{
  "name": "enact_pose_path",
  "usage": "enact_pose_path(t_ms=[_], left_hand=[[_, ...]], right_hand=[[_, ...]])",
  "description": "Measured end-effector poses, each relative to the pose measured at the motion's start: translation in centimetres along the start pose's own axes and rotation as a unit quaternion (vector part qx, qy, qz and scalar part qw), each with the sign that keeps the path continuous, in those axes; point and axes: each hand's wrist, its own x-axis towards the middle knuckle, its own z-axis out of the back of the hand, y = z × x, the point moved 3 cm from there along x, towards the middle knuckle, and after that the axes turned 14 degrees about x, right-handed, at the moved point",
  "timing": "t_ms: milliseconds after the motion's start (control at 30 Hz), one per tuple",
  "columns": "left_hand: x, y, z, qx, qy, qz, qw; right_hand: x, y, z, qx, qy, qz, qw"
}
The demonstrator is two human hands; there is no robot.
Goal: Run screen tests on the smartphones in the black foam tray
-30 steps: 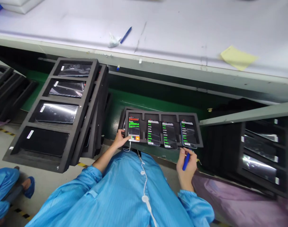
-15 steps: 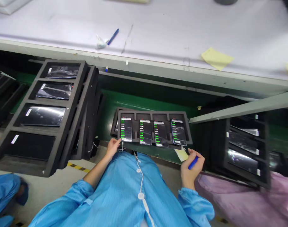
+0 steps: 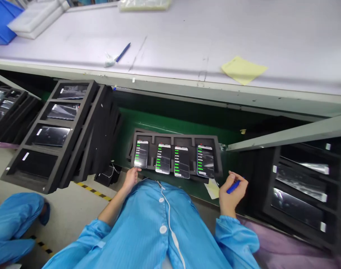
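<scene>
Several lit phones with green and white text lie in a dark foam tray [image 3: 184, 140] on the green shelf [image 3: 159, 118]. My left hand [image 3: 131, 177] touches the tray's lower left edge, just below the leftmost phone [image 3: 141, 154]; its fingers are pressed together, and what they grip, if anything, is too small to tell. To the right of the tray, my right hand [image 3: 232, 192] is closed round a blue pen [image 3: 233, 186]. Between that hand and the rightmost phone [image 3: 205, 161], a pale yellow paper [image 3: 212, 188] lies at the shelf's front edge.
Stacked foam trays with dark phones lean at the left [image 3: 54, 150] and right [image 3: 331, 209]. The white bench [image 3: 176, 41] above carries a yellow note [image 3: 243, 70] and another pen [image 3: 123, 52]. A person's blue-clad legs [image 3: 16, 220] show lower left.
The view has shifted, so the tray appears slightly lower and further left. The white cable end that was by my left hand at the leftmost phone no longer shows there. The pen stays in my right hand.
</scene>
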Motion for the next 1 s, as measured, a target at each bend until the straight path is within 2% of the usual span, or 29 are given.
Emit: enact_pose_path(t_ms=[67,167,333,433,533,667,767,833,900,1000], left_hand=[[-0.8,0.3,-0.4,0.006,-0.047,-0.007,0.999],[-2.1,1.0,-1.4,0.005,-0.075,0.011,0.997],[-3.7,1.7,-3.6,0.008,-0.043,0.050,0.998],[-4.5,1.9,-4.9,0.052,-0.019,0.021,0.998],[-5.4,2.0,-5.6,0.099,-0.028,-0.022,0.994],[-6.4,1.7,-4.6,0.154,-0.120,-0.071,0.978],[-6.8,0.4,-2.8,0.170,-0.228,-0.127,0.950],[-6.9,-0.9,-1.5,0.175,-0.285,-0.166,0.928],[-6.7,-2.4,-0.5,0.192,-0.316,-0.204,0.907],[-5.9,-4.6,0.3,0.246,-0.320,-0.250,0.880]], right_hand=[[0.9,-0.5,0.1,0.006,0.004,-0.005,1.000],[2.3,-1.3,0.0,0.016,0.021,-0.009,1.000],[5.1,-2.3,-1.4,0.041,0.064,-0.013,0.997],[6.3,-2.7,-3.0,0.071,0.100,-0.018,0.992],[7.0,-3.3,-4.7,0.093,0.135,-0.008,0.986],[7.1,-3.9,-5.4,0.066,0.156,0.030,0.985],[6.5,-3.2,-4.9,0.019,0.177,0.098,0.979],[5.8,-2.5,-4.4,0.007,0.214,0.138,0.967],[4.8,-2.1,-3.9,0.007,0.247,0.156,0.956],[3.6,-2.1,-3.5,0.000,0.270,0.165,0.949]])
